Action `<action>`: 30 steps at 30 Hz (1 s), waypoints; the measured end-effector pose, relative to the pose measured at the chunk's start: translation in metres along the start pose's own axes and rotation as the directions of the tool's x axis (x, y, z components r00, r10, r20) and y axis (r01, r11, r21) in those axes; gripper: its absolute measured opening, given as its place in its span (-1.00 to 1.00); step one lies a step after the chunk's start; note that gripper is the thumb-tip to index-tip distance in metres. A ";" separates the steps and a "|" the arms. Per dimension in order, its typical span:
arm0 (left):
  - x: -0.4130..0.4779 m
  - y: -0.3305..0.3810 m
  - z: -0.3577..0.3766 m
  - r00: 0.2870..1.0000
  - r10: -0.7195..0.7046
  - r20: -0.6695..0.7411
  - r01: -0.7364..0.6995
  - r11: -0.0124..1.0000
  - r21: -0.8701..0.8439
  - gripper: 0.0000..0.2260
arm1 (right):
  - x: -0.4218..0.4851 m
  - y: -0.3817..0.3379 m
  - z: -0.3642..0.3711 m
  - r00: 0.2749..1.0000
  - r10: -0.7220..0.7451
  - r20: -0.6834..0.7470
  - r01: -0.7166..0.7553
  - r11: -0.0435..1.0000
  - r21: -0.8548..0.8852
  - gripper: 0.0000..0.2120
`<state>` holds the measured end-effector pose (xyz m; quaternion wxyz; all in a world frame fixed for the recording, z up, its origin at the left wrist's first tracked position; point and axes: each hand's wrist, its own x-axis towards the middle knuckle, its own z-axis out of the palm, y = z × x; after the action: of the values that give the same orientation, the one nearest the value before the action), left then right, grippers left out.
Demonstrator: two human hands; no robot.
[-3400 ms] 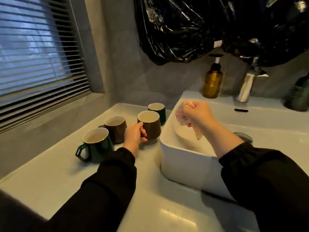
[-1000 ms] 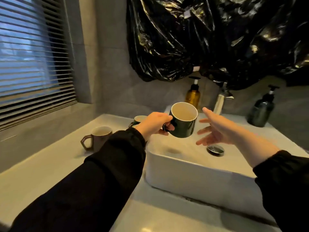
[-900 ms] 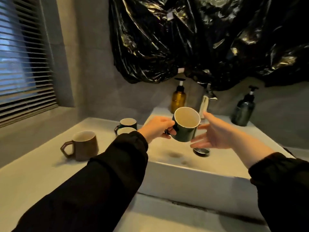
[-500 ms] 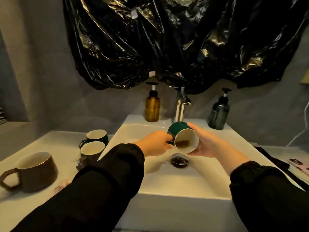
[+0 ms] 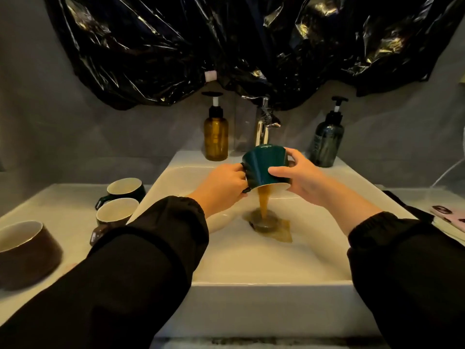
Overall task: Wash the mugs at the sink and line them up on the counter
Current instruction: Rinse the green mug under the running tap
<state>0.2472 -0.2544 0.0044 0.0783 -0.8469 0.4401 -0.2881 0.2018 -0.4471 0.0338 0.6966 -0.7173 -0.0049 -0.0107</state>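
Observation:
A dark green mug (image 5: 261, 165) is tipped mouth-down over the white sink (image 5: 251, 283). My left hand (image 5: 221, 187) grips its handle and my right hand (image 5: 299, 177) holds its body. Brown liquid (image 5: 264, 205) streams from the mug onto the drain (image 5: 263, 221) and pools around it. On the counter (image 5: 63, 212) to the left stand three more mugs: a green one (image 5: 125, 188) at the back, a brown one (image 5: 114, 215) in front of it, partly behind my left sleeve, and a wide brown one (image 5: 27, 250) at the left edge.
A chrome faucet (image 5: 263, 127) rises behind the sink, with an amber pump bottle (image 5: 216, 133) to its left and a dark pump bottle (image 5: 326, 139) to its right. Black plastic sheeting (image 5: 226, 46) hangs on the wall. A pink object (image 5: 450, 217) lies at the right.
I lifted the green mug off the counter and carried it over the sink. My right hand dropped the pink cloth and took the mug's body. The mug tipped further and brown liquid now pours out.

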 end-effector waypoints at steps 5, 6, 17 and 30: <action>-0.002 -0.003 -0.004 0.982 0.043 -0.183 -0.023 0.994 0.107 -0.84 | -0.008 -0.007 -0.002 0.991 -0.133 0.024 0.135 0.987 -0.090 -0.27; -0.002 -0.003 -0.005 0.977 0.045 -0.209 -0.020 0.993 0.119 -0.85 | -0.009 -0.008 -0.003 0.988 -0.151 0.034 0.153 0.984 -0.094 -0.26; -0.007 0.012 -0.019 0.989 -0.116 -0.094 0.095 0.976 -0.196 -0.83 | -0.016 -0.014 -0.015 0.992 0.078 0.097 -0.082 0.996 0.043 -0.39; 0.012 0.016 -0.045 0.699 -0.506 0.505 0.418 -0.285 -0.863 -0.68 | -0.014 -0.019 -0.006 0.925 0.340 -0.171 -0.372 0.902 -0.218 -0.31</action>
<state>0.2164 -0.2680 0.0397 -0.6730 -0.7218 0.1401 0.0800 0.1873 -0.4521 0.0528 0.5911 -0.7848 0.1727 0.0701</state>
